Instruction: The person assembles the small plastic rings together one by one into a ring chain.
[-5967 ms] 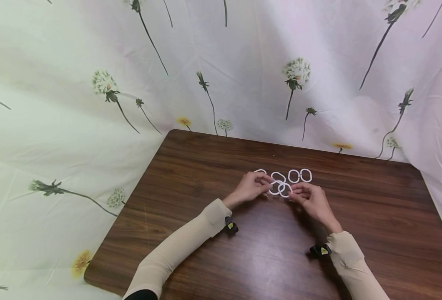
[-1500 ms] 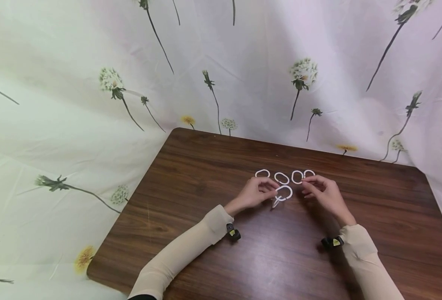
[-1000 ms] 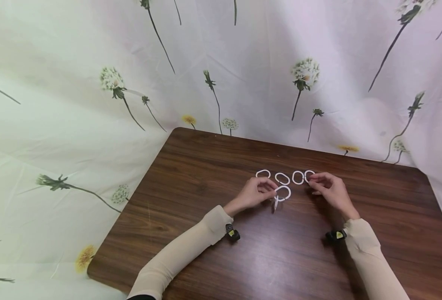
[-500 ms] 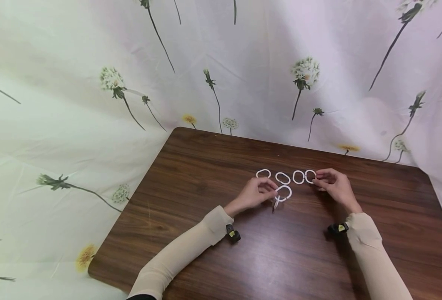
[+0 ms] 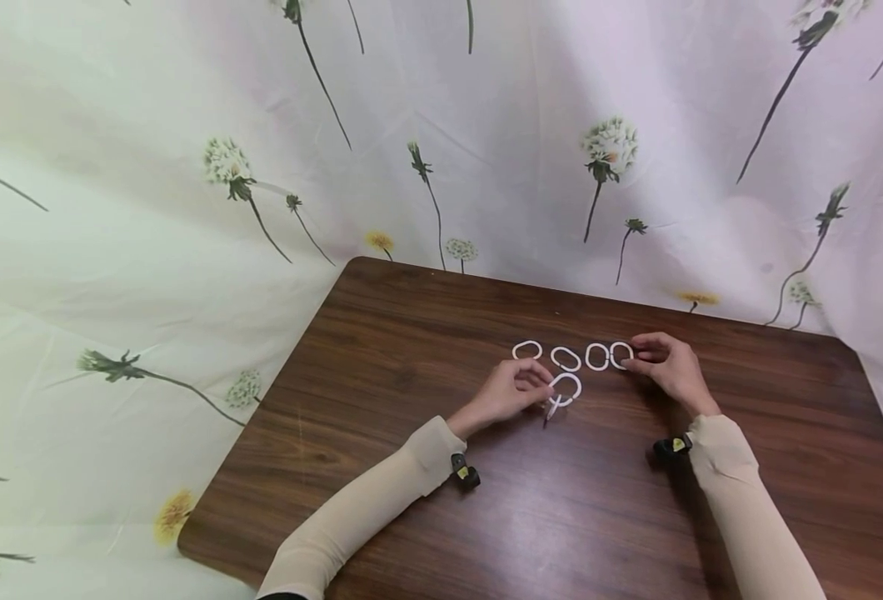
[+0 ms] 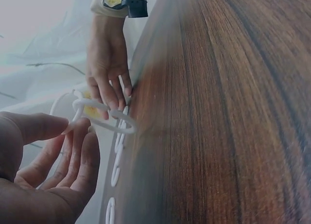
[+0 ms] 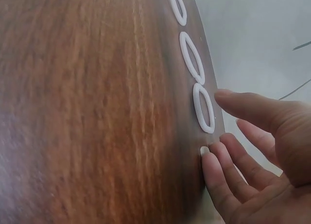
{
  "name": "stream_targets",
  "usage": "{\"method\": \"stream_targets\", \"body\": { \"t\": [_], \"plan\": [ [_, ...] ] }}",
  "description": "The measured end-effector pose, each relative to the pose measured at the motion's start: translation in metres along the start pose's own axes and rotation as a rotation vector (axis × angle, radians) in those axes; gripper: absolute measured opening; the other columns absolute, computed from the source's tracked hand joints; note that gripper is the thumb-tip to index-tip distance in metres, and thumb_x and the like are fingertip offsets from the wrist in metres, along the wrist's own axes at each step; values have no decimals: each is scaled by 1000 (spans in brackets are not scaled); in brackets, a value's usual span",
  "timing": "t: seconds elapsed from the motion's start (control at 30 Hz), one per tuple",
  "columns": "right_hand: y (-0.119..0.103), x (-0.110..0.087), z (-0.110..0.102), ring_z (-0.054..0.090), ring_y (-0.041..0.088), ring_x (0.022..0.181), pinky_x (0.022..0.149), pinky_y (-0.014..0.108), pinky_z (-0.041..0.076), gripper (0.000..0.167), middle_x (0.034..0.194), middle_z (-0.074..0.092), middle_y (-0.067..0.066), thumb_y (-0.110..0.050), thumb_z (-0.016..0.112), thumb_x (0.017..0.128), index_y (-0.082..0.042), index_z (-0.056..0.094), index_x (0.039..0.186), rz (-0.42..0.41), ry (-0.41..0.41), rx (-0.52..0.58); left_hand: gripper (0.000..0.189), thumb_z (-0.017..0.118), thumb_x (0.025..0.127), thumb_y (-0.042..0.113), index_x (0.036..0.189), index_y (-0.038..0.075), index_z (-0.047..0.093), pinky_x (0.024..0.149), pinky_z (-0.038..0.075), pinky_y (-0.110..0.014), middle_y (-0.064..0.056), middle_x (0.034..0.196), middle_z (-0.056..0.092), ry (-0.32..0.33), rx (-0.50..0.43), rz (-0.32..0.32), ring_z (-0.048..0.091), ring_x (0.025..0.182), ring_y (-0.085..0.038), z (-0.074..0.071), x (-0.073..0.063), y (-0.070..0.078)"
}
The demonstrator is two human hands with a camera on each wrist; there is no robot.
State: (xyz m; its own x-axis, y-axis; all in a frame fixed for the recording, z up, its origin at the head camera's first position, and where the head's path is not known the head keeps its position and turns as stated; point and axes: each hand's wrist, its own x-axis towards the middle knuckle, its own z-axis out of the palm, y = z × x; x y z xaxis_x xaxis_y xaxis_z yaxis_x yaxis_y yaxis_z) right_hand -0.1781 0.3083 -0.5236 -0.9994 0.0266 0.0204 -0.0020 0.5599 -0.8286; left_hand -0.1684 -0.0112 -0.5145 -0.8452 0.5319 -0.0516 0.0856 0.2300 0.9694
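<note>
In the head view my left hand [image 5: 511, 392] pinches linked white plastic curtain rings [image 5: 580, 388] between thumb and fingertips. One ring of the chain faces up, and another hangs below it. The left wrist view shows the linked rings [image 6: 130, 128] jutting out past the fingertips. My right hand [image 5: 674, 367] reaches to the rightmost loose ring [image 5: 612, 357] on the table. In the right wrist view, thumb and fingers [image 7: 216, 178] are spread apart beside that ring [image 7: 198, 111], with nothing gripped between them. A second loose ring [image 5: 587, 357] lies end-on beside it.
Two more loose rings lie farther left, one tilted ring [image 5: 553, 354] behind the left fingertips and one [image 5: 528, 342] at the row's end. The brown wood-grain table [image 5: 411, 358] meets a flower-print cloth [image 5: 516, 192] at its back edge.
Six seconds ago both hands held the linked rings. Since then my right hand has let go and moved right, past the pair of loose rings; my left hand has kept its hold.
</note>
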Motion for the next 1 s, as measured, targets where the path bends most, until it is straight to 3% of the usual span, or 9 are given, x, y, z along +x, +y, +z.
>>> {"method": "stream_targets", "body": {
  "t": [0.3,0.57,0.8,1.0],
  "plan": [
    [3,7,-1,64,0,99,78,3,47,58,136,67,25,-19,86,88,1,63,136,19,-55,-71,19,74,94,4,110,-3,69,84,65,-46,-24,103,75,-4,-39,6,75,96,-45,0,-2,-2],
    [3,13,-1,62,39,119,85,10,45,63,137,64,27,-21,86,88,2,59,141,18,-113,-121,20,73,95,3,112,-6,68,86,64,-49,-28,105,74,-10,-49,13,74,97,-48,0,-2,-3],
    [1,19,0,61,41,116,92,35,50,66,132,62,28,-23,87,86,3,59,141,29,-155,-177,19,74,94,3,111,-5,69,86,64,-50,-27,104,75,-10,-52,5,75,96,-46,2,-3,-3],
    [-1,22,0,62,39,112,89,31,49,68,129,61,26,-22,88,86,3,59,141,24,-186,-190,19,73,95,3,111,-6,69,87,63,-53,-28,105,74,-13,-56,5,75,96,-46,2,-4,-1]
  ]
}}
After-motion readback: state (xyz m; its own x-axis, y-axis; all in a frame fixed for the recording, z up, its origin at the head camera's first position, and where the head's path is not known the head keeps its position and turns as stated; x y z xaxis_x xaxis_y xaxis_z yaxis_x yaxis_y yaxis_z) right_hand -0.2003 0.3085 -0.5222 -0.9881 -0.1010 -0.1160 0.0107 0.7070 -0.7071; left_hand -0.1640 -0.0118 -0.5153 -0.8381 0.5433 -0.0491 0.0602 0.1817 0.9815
